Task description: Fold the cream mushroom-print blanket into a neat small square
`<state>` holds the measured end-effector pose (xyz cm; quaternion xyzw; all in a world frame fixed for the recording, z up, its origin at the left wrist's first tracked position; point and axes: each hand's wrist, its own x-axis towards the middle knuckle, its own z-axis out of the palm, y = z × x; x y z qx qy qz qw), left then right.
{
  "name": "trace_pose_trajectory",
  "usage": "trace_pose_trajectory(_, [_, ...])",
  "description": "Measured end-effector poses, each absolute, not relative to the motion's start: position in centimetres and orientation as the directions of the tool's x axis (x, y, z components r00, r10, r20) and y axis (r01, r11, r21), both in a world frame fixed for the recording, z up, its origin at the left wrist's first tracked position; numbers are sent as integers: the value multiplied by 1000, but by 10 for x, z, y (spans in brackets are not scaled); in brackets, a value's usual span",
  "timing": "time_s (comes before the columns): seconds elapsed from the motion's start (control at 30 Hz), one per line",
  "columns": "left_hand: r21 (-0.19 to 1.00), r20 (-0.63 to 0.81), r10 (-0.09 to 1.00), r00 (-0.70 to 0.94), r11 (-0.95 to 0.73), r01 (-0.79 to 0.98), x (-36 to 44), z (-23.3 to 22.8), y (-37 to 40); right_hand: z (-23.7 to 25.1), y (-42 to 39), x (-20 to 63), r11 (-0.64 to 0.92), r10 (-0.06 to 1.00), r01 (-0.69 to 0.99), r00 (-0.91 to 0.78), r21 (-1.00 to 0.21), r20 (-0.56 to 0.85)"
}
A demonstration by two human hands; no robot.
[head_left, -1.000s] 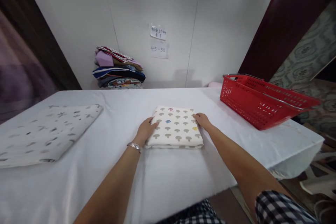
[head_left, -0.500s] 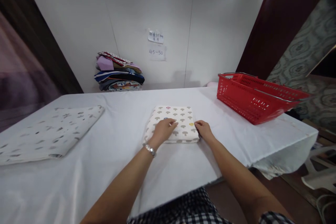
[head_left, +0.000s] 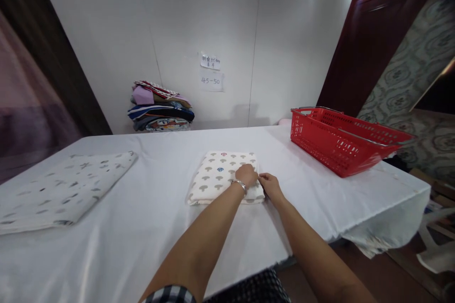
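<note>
White cloth covers the table [head_left: 149, 227]; pale wall panels stand behind it. Head view: folded mushroom-print cloth [head_left: 216, 181] lies mid-table. Left hand [head_left: 246, 175], bracelet at the wrist, rests on the cloth's right near corner, fingers curled down on the fabric. Right hand [head_left: 269, 184] touches that same edge, fingers pinched at it. Red basket [head_left: 334, 139] sits far right, a leaf-print folded cloth [head_left: 64, 189] far left, a stack of folded fabrics [head_left: 159, 109] by the wall.

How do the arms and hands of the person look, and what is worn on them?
Both forearms are bare. The left hand has a silver metal bracelet at the wrist. The right hand shows no ring, watch or glove. A black-and-white checked sleeve appears at the left upper arm.
</note>
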<state>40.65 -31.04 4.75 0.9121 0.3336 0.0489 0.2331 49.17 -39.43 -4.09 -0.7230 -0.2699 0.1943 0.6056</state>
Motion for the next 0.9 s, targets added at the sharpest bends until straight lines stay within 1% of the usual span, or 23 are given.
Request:
trace_pose_trajectory(0.1, [454, -19, 654, 757, -669, 589, 408, 47, -308, -39, -394, 491, -109, 642, 156, 765, -982, 50])
trace_pose_trajectory(0.27, [459, -1, 619, 785, -697, 551, 406, 38, -310, -36, -398, 488, -97, 662, 126, 749, -987, 31])
trace_pose_trajectory(0.47, [455, 47, 565, 824, -746, 486, 391, 34, -320, -28, -400, 494, -106, 677, -21, 731, -994, -87])
trace_pose_trajectory(0.57, [416, 111, 554, 825, -780, 468, 382, 33, -331, -18, -392, 506, -122, 655, -43, 747, -992, -113])
trace_pose_trajectory(0.73, [321, 285, 525, 802, -841, 436, 374, 29, -344, 0, -370, 525, -169, 652, -45, 744, -985, -146])
trace_pose_trajectory(0.8, [309, 340, 518, 785, -850, 426, 372, 26, -347, 3, -361, 530, -203, 655, -31, 739, -979, -159])
trace_pose_trajectory(0.9, [312, 373, 509, 776, -856, 412, 371, 22, -351, 3, -350, 535, -250, 648, -6, 742, -968, -172])
